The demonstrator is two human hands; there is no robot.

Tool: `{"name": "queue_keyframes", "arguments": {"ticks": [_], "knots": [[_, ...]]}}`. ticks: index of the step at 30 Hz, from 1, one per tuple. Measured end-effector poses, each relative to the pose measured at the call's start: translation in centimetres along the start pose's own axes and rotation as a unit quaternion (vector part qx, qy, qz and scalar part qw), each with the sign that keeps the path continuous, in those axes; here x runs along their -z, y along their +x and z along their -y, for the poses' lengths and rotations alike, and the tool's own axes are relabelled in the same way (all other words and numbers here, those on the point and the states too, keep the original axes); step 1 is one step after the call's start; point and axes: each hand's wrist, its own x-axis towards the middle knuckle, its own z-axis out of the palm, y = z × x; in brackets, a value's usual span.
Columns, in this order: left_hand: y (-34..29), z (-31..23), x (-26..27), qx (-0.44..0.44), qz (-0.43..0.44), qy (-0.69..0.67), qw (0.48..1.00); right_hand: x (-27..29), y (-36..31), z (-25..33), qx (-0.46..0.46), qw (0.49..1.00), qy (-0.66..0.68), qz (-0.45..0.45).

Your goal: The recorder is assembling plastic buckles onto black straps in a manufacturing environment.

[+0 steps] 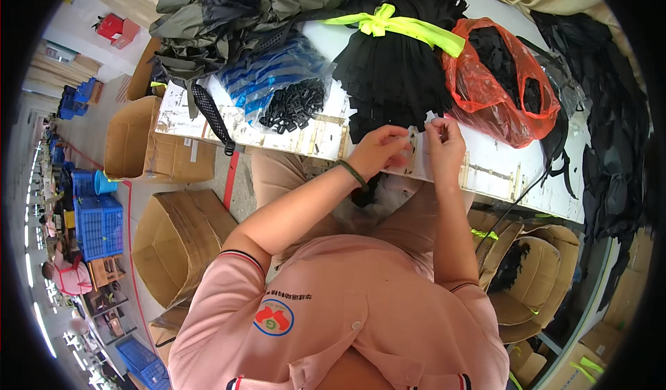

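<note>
My left hand [379,151], with a dark band at its wrist, is held at the table's front edge with fingers curled together. Close to its right, my right hand [447,148] pinches with thumb and forefinger. Whatever lies in the fingers is too small to make out. Just beyond both hands, a thick bundle of black straps [395,78] lies on the white table [326,137], tied with a neon-yellow strip [388,23]. A heap of small black plastic buckles [295,105] spills from a clear, blue-striped bag [260,71] to the left.
A red plastic bag [479,105] of black pieces sits right of the bundle. Dark fabric [222,8] is piled at the back left; black material [614,161] hangs at the right. Cardboard boxes [180,241] stand left of me, and another box [534,279] at my right.
</note>
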Motion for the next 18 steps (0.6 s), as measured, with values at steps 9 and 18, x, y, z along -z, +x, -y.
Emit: {"name": "queue_keyframes", "arguments": {"ticks": [9,18], "knots": [[2.5,-0.3,-1.3,-0.041,-0.006,-0.048,0.998,-0.2,-1.3,1.8,0.084,0.995,-0.046,0.016],[3.1,-1.2,-1.3,-0.036,-0.065,-0.061,0.995,0.8,-1.2,1.4,0.108,0.99,-0.086,0.032]]}}
